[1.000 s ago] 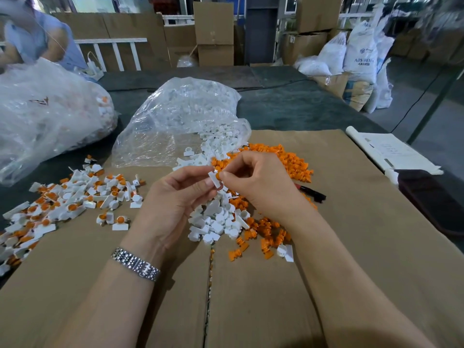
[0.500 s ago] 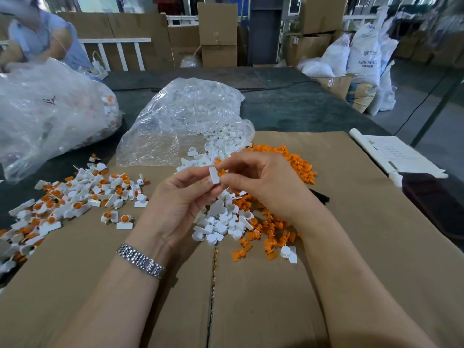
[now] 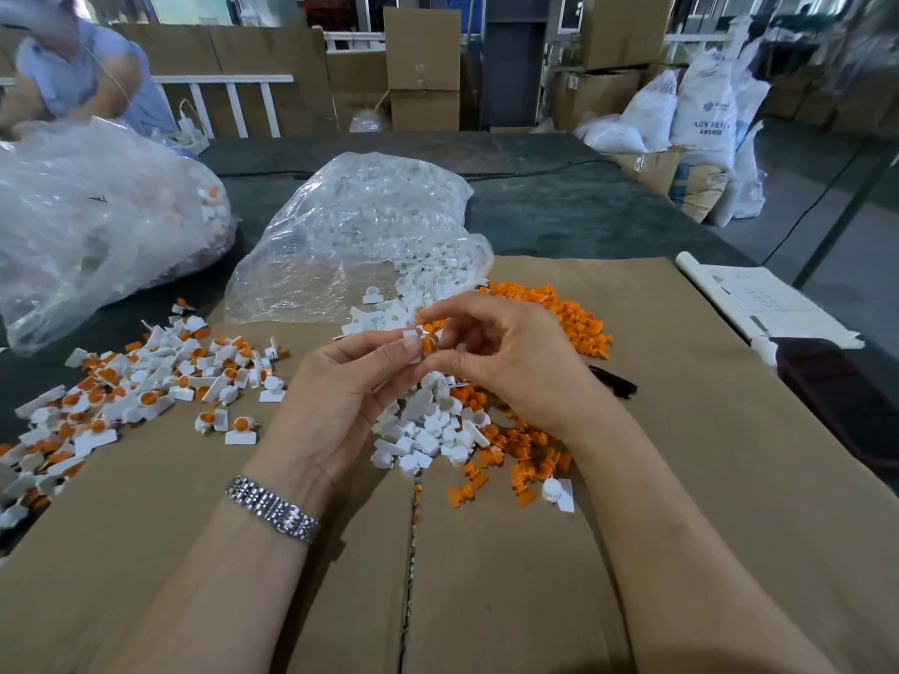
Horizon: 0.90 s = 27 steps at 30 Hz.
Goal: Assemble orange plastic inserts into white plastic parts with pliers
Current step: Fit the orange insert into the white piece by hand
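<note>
My left hand (image 3: 350,381) pinches a small white plastic part (image 3: 412,334) between thumb and forefinger above the loose parts. My right hand (image 3: 506,362) pinches an orange insert (image 3: 428,343) against that white part. Below both hands lies a pile of loose white parts (image 3: 428,430) mixed with orange inserts (image 3: 515,459). More orange inserts (image 3: 569,313) are heaped behind my right hand. Finished white parts with orange inserts (image 3: 146,386) are spread out on the left. The black handle of the pliers (image 3: 615,381) shows beside my right wrist.
A clear bag of white parts (image 3: 360,235) lies open behind the piles, and a larger clear bag (image 3: 97,221) sits at the far left. Brown cardboard (image 3: 681,479) covers the table. A roll of paper (image 3: 759,304) lies at the right. Another person (image 3: 73,75) sits at the back left.
My right hand's fingers have shifted, and the orange insert now shows pressed against the white part held by my left hand. Both hands stay above the pile.
</note>
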{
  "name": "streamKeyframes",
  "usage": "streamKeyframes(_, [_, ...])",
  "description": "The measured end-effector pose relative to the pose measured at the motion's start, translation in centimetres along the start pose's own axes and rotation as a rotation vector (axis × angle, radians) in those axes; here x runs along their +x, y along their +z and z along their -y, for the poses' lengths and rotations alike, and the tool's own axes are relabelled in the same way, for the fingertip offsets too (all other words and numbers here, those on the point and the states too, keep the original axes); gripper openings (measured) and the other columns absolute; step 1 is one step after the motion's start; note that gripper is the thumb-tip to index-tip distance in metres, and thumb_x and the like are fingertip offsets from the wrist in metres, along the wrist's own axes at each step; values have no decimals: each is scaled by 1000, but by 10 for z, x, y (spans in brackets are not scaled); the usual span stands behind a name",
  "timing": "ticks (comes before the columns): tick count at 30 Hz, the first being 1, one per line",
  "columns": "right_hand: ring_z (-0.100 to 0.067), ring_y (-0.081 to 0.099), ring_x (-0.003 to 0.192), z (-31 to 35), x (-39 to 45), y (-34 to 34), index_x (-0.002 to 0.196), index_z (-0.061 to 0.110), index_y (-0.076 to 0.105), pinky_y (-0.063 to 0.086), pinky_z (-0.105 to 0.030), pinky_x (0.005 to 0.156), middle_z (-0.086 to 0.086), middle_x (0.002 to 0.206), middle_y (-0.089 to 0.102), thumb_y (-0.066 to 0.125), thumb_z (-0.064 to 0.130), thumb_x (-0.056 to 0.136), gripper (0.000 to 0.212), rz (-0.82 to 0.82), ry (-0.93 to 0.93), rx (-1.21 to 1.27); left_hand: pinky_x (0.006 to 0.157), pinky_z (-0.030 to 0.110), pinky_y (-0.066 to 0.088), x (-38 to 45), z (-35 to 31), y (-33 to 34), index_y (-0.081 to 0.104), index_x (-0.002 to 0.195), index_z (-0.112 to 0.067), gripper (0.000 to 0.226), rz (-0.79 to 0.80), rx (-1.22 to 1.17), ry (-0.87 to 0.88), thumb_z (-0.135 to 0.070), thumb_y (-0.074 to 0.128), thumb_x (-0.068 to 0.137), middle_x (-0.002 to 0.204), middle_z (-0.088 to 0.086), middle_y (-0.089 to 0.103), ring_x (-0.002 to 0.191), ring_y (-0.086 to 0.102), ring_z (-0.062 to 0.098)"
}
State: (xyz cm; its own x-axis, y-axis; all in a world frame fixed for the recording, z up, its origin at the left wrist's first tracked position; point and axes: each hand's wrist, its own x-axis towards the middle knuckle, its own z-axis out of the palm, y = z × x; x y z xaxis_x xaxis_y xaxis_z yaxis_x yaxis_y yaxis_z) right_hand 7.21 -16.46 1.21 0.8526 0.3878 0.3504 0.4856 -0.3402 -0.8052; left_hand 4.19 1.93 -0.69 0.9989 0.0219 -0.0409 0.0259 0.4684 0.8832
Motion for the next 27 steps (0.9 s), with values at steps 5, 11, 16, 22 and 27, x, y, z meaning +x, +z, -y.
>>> streamKeyframes(5, [-11, 68, 82, 0, 0, 2, 108, 17, 77, 58, -33, 79, 2, 91, 71, 81, 20, 85, 23, -31, -38, -93, 75, 24, 60, 2, -1, -4, 82, 88, -2, 13, -9, 9, -57, -8, 79, 76, 99, 20, 77, 89, 77, 26])
streamKeyframes(11, [-9, 69, 84, -2, 1, 4, 105, 16, 78, 58, -30, 79, 4, 92, 72, 81, 21, 84, 22, -55, -51, -124, 76, 24, 60, 2, -1, -5, 83, 85, -6, 13, -10, 54, -57, -8, 81, 72, 97, 19, 78, 92, 77, 26])
streamKeyframes(16, [-6, 66, 85, -4, 1, 0, 107, 21, 76, 57, -25, 81, 7, 93, 70, 83, 27, 83, 26, 15, -8, -167, 72, 23, 60, 4, 2, -4, 82, 79, -7, 12, -43, 95, -53, -7, 84, 68, 94, 21, 78, 87, 78, 28])
streamKeyframes(22, [-23, 56, 118, -23, 3, -25, 123, 21, 61, 46, -48, 101, -2, 125, 61, 64, 61, 88, 53, -145, 441, -740, 68, 21, 60, 6, 4, -6, 83, 80, -7, 23, -79, 82, -81, -12, 89, 58, 100, 19, 78, 87, 78, 27])
streamKeyframes(27, [-35, 50, 120, -32, 0, -19, 105, 12, 56, 40, -57, 104, -14, 124, 55, 65, 54, 91, 45, 3, 622, -889, 66, 21, 59, 6, 3, -7, 83, 81, -9, 30, -91, 78, -88, -15, 92, 53, 98, 17, 78, 82, 77, 24])
